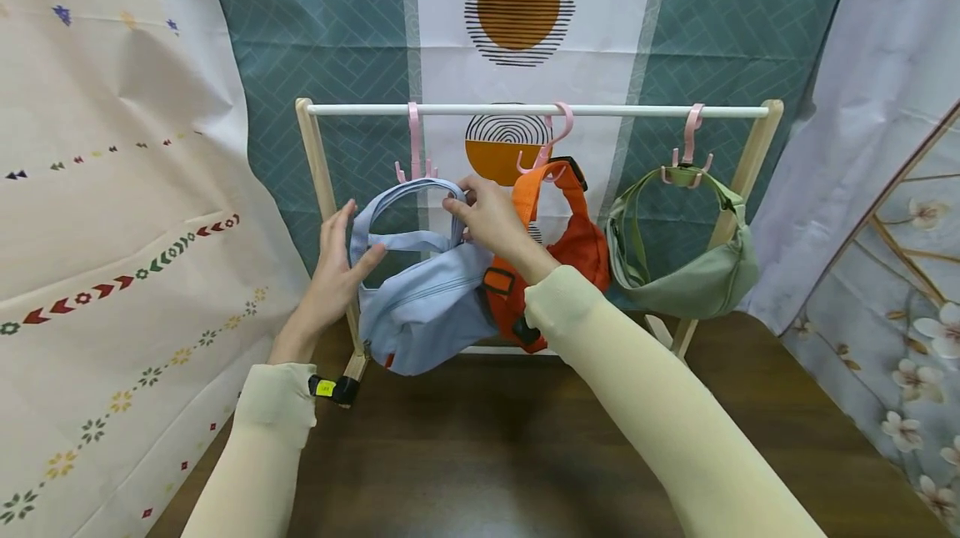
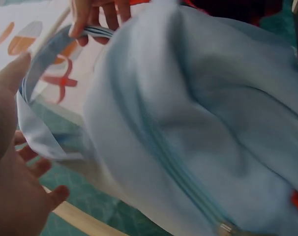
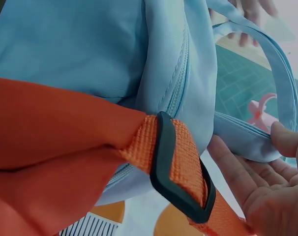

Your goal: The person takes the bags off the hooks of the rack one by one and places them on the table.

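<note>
A light blue bag (image 1: 431, 304) with a zipper and a looped strap (image 1: 411, 241) is held up in front of the left pink hook (image 1: 415, 142). My right hand (image 1: 495, 219) pinches the strap at the right side of its loop, thumb against fingers, as the right wrist view also shows. At the loop's left side is my left hand (image 1: 336, 267), thumb and fingers spread apart, not gripping. Whether the strap touches the hook cannot be told. Just right of the blue bag, an orange bag (image 1: 577, 250) hangs from the middle pink hook (image 1: 553, 138).
A white rod (image 1: 637, 111) on wooden legs (image 1: 318, 158) carries the pink hooks. A green bag (image 1: 697, 279) hangs from the right pink hook (image 1: 692, 133). Patterned cloths stand behind and on both sides. The rack stands on a dark wooden surface (image 1: 465, 446).
</note>
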`<state>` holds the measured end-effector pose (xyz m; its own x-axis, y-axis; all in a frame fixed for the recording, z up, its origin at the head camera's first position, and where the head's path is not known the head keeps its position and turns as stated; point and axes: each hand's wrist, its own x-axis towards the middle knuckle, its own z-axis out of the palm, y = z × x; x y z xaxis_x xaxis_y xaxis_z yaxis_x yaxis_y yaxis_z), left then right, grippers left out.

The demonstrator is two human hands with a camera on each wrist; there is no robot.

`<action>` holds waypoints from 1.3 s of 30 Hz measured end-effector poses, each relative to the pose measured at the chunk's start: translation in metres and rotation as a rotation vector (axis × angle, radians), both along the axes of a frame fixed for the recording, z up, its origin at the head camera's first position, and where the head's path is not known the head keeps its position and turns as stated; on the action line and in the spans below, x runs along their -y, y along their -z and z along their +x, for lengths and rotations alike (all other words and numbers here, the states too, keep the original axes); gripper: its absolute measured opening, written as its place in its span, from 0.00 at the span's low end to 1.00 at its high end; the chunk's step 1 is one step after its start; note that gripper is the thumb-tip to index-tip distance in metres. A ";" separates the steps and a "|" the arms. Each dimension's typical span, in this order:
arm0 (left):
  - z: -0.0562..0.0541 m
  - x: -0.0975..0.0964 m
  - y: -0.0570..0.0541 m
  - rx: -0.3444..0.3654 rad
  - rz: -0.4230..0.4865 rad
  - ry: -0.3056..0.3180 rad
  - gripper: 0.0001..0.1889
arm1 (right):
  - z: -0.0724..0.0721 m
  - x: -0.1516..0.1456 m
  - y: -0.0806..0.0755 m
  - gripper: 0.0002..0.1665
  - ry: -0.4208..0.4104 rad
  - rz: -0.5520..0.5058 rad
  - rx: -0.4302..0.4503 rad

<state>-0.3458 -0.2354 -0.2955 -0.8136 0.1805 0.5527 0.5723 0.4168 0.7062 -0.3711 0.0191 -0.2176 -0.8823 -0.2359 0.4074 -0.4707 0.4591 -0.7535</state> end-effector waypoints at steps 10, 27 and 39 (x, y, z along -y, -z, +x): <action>0.004 0.013 0.046 0.203 -0.030 0.190 0.61 | 0.000 -0.005 -0.002 0.11 0.002 -0.044 0.000; -0.005 0.023 0.043 0.283 0.170 0.180 0.40 | 0.002 -0.014 0.001 0.10 -0.151 0.122 -0.025; -0.003 0.022 0.027 0.241 0.190 0.335 0.41 | 0.000 -0.019 0.007 0.09 -0.221 0.091 -0.008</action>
<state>-0.3490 -0.2576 -0.3227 -0.8373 0.3693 0.4032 0.4631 0.0869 0.8820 -0.3709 0.0382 -0.2242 -0.8020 -0.4590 0.3824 -0.5730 0.4100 -0.7096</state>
